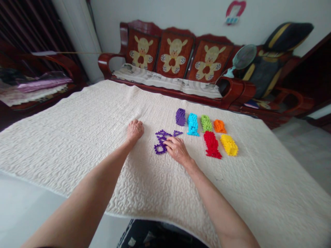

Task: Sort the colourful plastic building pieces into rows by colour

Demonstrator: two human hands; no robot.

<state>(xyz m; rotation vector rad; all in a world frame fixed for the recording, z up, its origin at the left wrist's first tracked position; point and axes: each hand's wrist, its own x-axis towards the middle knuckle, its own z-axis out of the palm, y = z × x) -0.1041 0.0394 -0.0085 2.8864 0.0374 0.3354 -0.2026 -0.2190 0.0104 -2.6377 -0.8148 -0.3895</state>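
Observation:
Flat purple plastic building pieces [160,148] with toothed edges lie in a loose group on the quilted cover; square and triangular frames show among them. My right hand [178,150] reaches over the right side of this group, fingers bent and pinched at a purple piece partly hidden under them. To the left of the pieces, my left hand [136,130] rests on the cover with its fingers curled in. Whatever lies inside that closed hand, if anything, is hidden.
Beyond my right hand stand stacks of linked pieces: purple [180,117], light blue [192,124], green [206,123], orange [219,126], red [212,144] and yellow [229,145]. A wooden sofa [111,63] borders the far side of the cream cover [77,137].

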